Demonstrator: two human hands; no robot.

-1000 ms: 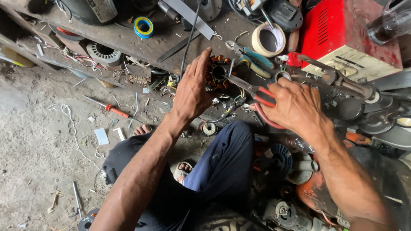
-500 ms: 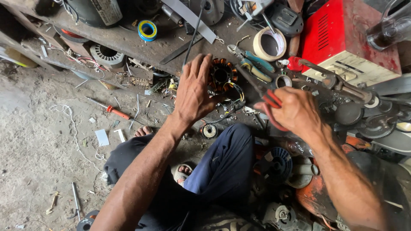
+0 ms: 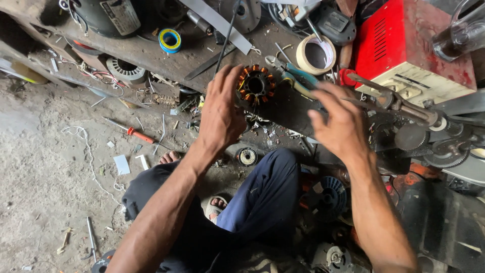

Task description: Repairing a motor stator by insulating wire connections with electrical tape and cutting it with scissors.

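Observation:
A round motor stator (image 3: 256,86) with orange-brown copper coils lies on the dark workbench (image 3: 151,50). My left hand (image 3: 221,108) grips its left rim with the fingers curled on it. My right hand (image 3: 339,124) hovers to the right of the stator, fingers apart and nothing visible in it. Teal-handled pliers (image 3: 298,77) lie between the stator and this hand. A red-handled tool (image 3: 346,77) lies just beyond its fingertips. My legs in dark trousers (image 3: 262,197) are folded below.
A red and cream metal box (image 3: 404,45) stands at the right. A roll of masking tape (image 3: 316,54), a blue-yellow tape roll (image 3: 170,40), a red-handled screwdriver (image 3: 134,134) on the dirt floor, and motor parts (image 3: 424,139) lie around.
The view has shifted, so the stator shows more fully past my left hand. My right hand has let go of the red-handled tool and spread its fingers.

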